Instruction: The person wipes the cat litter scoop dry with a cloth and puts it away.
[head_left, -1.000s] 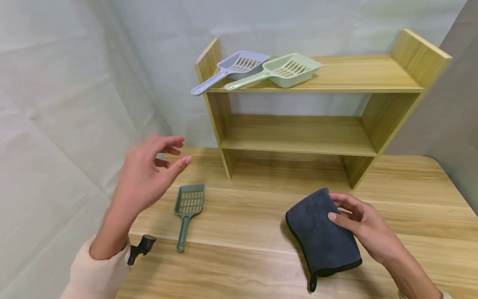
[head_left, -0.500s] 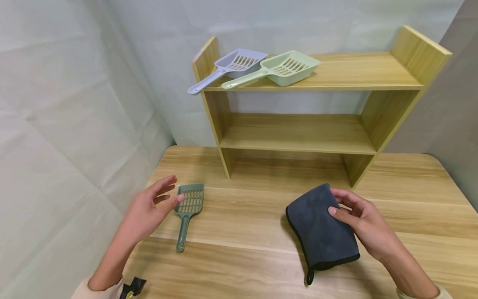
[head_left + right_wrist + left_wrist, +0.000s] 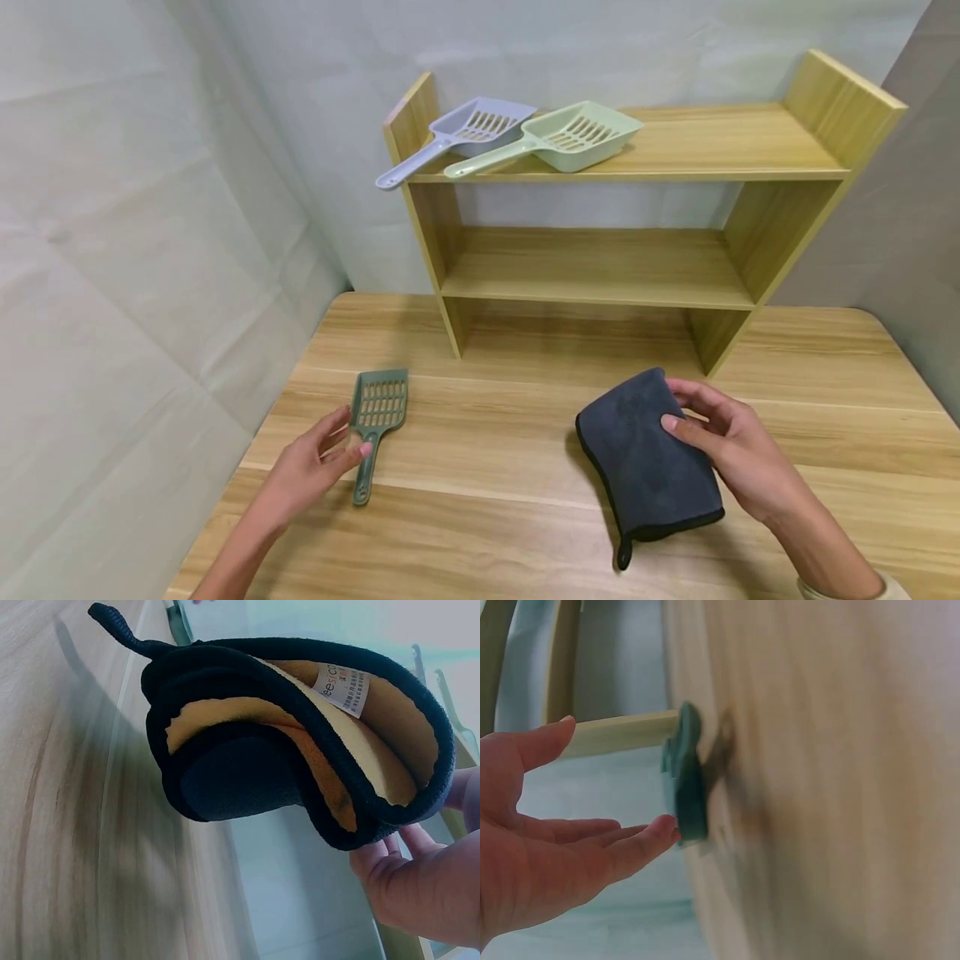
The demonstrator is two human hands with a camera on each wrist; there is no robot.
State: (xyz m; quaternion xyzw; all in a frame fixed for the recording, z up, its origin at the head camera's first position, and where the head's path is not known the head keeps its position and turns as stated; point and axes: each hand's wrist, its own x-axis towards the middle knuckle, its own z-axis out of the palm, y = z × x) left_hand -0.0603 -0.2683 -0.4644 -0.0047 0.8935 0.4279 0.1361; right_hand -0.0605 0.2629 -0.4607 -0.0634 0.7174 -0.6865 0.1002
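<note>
A dark green litter scoop (image 3: 364,478) lies on the table at the left, slotted end pointing away. My left hand (image 3: 306,473) is right beside it, fingers loosely extended and thumb tip overlapping the handle in the head view. In the left wrist view a gap shows between thumb and fingers, with the fingertips close to the scoop (image 3: 690,780). My right hand (image 3: 735,450) pinches a folded dark grey cloth (image 3: 648,458) by its right side, thumb on top. The right wrist view shows the cloth's (image 3: 240,780) orange inner side, a white label and a black hanging loop.
A wooden two-tier shelf (image 3: 600,296) stands at the back of the table (image 3: 480,517). On its top board lie a lavender litter scoop (image 3: 450,137) and a pale green one (image 3: 525,146), handles sticking out past the front edge. Pale fabric (image 3: 150,250) hangs behind and at left.
My left hand has come down and toward me, from above and beyond the green scoop to beside its handle. The right hand and the cloth have barely moved.
</note>
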